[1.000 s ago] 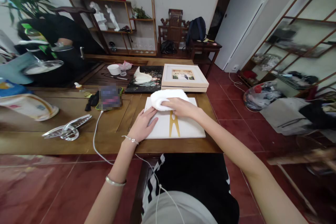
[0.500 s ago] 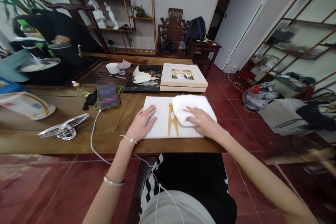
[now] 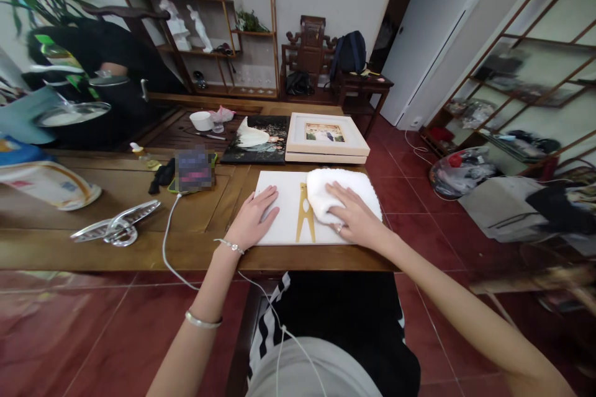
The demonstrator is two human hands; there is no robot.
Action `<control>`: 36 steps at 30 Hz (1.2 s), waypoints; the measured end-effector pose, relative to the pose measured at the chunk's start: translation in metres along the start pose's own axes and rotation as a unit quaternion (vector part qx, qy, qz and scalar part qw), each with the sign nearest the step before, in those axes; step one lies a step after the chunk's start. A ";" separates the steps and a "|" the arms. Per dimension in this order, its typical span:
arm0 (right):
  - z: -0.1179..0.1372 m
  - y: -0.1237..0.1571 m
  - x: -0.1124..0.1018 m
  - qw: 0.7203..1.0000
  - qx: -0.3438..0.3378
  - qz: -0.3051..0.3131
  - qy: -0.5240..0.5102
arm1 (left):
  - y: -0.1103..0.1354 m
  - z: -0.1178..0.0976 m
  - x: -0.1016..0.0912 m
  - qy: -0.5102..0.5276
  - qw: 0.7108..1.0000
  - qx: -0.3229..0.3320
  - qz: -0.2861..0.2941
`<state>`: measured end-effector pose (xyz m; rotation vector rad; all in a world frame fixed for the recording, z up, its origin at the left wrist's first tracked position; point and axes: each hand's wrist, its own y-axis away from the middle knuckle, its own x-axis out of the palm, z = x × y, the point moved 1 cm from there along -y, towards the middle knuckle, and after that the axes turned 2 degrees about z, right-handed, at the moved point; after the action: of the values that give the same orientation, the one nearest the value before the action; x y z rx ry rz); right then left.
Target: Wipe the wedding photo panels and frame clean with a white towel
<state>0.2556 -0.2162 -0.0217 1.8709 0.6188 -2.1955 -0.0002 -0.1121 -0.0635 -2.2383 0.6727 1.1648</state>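
A flat white board (image 3: 279,229) lies at the table's front edge, bearing a golden-yellow clothespin-shaped figure (image 3: 305,214); whether this is printed or a separate piece I cannot tell. My left hand (image 3: 255,216) rests flat on the board's left side, fingers stretched out, holding nothing. On the right half sits a folded, fluffy white towel (image 3: 361,189). My right hand (image 3: 356,214) presses on its near left part, fingers bent over it and a ring showing at the towel's lower edge. The towel hides the board's upper right part.
Behind the board lie stacked white picture frames (image 3: 328,152) and a dark picture panel (image 3: 256,139). To the left are a blurred-out phone-like device (image 3: 195,170) with a white cable, a shiny metal object (image 3: 120,224) and a white package (image 3: 51,183). A person in black (image 3: 112,43) is at the far left.
My right hand has shifted slightly left and its fingers have drawn in over the towel, so more of the towel's right side shows. My left hand stays in place.
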 end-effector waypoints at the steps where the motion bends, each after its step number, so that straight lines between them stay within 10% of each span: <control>1: -0.006 -0.008 0.000 1.000 0.007 0.003 0.003 | 0.000 0.000 0.000 0.001 1.000 -0.001 0.000; 9: -0.026 -0.035 -0.007 0.998 0.029 0.039 0.042 | 0.000 0.001 0.000 0.003 1.000 0.000 0.000; 23: 0.075 0.055 -0.038 0.992 0.013 0.127 -0.009 | 0.000 0.001 0.002 -0.006 1.000 0.004 0.002; 36: -0.017 -0.025 -0.004 0.998 0.047 0.021 -0.026 | 0.000 0.002 0.001 -0.002 1.000 0.000 0.008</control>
<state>0.2618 -0.1867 -0.0149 1.8465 0.4695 -2.2753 -0.0005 -0.1108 -0.0657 -2.2337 0.6893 1.1775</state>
